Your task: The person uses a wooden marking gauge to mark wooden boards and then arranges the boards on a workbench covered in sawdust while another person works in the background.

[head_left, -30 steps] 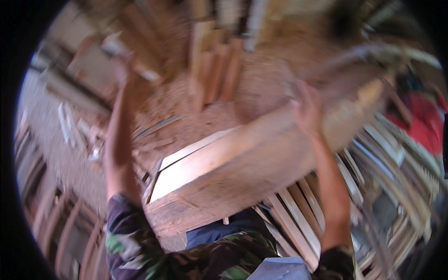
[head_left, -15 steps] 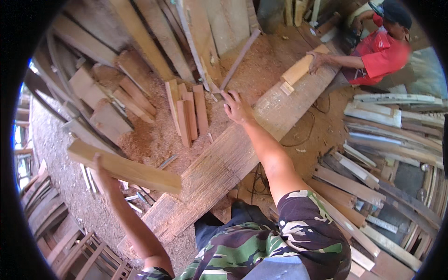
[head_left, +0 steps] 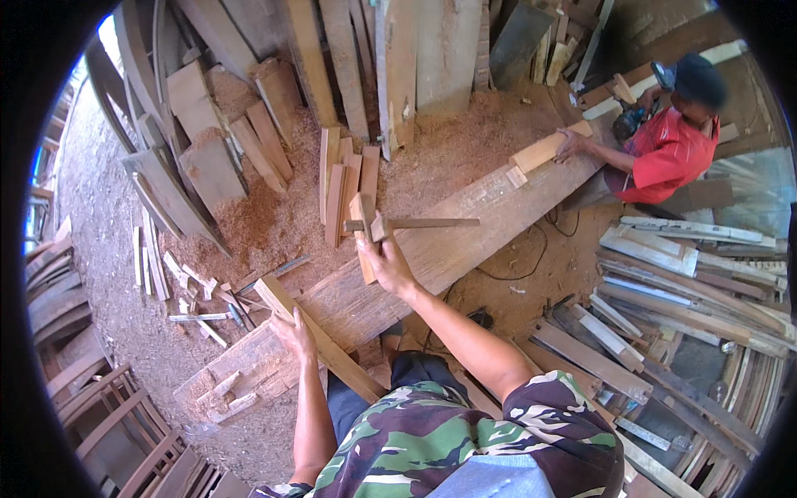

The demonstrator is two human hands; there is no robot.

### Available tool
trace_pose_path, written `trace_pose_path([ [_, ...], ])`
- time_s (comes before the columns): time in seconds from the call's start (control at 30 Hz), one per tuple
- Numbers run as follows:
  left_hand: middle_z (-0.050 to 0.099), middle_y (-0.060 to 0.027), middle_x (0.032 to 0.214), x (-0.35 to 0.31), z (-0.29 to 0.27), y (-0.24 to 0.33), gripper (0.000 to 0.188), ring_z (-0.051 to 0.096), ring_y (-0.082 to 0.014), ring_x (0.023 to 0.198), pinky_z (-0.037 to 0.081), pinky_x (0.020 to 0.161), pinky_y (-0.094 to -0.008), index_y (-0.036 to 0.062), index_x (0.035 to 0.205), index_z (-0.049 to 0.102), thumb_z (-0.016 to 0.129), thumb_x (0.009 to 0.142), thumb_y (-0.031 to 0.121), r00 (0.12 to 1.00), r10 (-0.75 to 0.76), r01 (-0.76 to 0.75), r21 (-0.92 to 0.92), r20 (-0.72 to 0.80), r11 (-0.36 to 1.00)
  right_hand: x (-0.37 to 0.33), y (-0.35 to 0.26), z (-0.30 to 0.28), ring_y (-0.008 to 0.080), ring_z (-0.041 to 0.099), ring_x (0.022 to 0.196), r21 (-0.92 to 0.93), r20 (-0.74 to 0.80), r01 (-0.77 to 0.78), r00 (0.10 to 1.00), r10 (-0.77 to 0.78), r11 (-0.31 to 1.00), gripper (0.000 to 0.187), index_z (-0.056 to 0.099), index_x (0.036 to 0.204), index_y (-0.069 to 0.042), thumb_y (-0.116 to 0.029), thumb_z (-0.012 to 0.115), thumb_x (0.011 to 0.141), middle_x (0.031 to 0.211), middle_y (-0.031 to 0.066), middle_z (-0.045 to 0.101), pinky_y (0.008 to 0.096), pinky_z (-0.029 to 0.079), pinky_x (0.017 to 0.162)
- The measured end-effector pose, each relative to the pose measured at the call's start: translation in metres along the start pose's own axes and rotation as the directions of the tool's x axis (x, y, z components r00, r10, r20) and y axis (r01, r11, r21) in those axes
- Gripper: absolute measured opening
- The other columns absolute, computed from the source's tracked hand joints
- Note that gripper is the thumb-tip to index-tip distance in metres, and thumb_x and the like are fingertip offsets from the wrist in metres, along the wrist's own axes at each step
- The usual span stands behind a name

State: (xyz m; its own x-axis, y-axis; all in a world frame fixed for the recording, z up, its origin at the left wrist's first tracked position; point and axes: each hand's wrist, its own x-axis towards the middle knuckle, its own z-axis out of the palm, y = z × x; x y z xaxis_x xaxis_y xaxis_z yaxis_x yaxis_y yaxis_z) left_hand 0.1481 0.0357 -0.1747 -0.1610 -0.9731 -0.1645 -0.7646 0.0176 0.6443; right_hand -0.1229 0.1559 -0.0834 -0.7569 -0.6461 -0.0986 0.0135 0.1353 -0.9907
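Nearest the body, the left hand (head_left: 292, 325) is closed over the upper end of a long wooden batten (head_left: 320, 342), which lies slanted across the near part of the broad plank (head_left: 465, 232) that serves as the surface. Further out, the right hand (head_left: 386, 261) grips a narrow wooden strip (head_left: 423, 222) at its near end, holding it level just above the plank beside a short upright piece (head_left: 363, 236). The step in hand looks like sorting or placing cut lengths; the strip seems about to need a steady set-down. Beyond, a stack of short boards (head_left: 344, 178) sits in sawdust. At the plank's far end a person in a red shirt (head_left: 668, 153) holds a wooden block (head_left: 544, 151).
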Motion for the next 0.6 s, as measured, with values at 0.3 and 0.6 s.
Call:
trace_pose_path([
  [0.3, 0.058, -0.0341, 0.143, -0.007, -0.006, 0.016, 0.079, 0.055, -0.0516, 0.132, 0.044, 0.114, -0.0603, -0.0040, 0.155, 0.046, 0.076, 0.091, 0.030, 0.994, 0.106, -0.104, 0.271, 0.005, 0.957, 0.040, -0.086, 0.086, 0.0188, 0.069, 0.087, -0.255, 0.219, -0.622, 0.709, 0.671, 0.740, 0.056, 0.073, 0.116, 0.001, -0.052, 0.055, 0.108, 0.099, 0.0087, 0.073, 0.0369, 0.056, 0.082],
  [0.6, 0.052, -0.0235, 0.137, 0.004, -0.032, 0.046, 0.100, 0.053, -0.0456, 0.124, 0.047, 0.107, -0.0548, 0.0045, 0.162, 0.035, 0.083, 0.074, 0.012, 0.989, -0.058, 0.060, -0.010, 0.136, 0.998, 0.111, -0.082, 0.202, 0.0217, 0.068, 0.094, -0.568, 0.195, -0.733, 0.321, 0.927, 0.374, 0.047, 0.065, 0.124, 0.002, -0.040, 0.055, 0.107, 0.111, 0.0142, 0.071, 0.0407, 0.057, 0.079],
])
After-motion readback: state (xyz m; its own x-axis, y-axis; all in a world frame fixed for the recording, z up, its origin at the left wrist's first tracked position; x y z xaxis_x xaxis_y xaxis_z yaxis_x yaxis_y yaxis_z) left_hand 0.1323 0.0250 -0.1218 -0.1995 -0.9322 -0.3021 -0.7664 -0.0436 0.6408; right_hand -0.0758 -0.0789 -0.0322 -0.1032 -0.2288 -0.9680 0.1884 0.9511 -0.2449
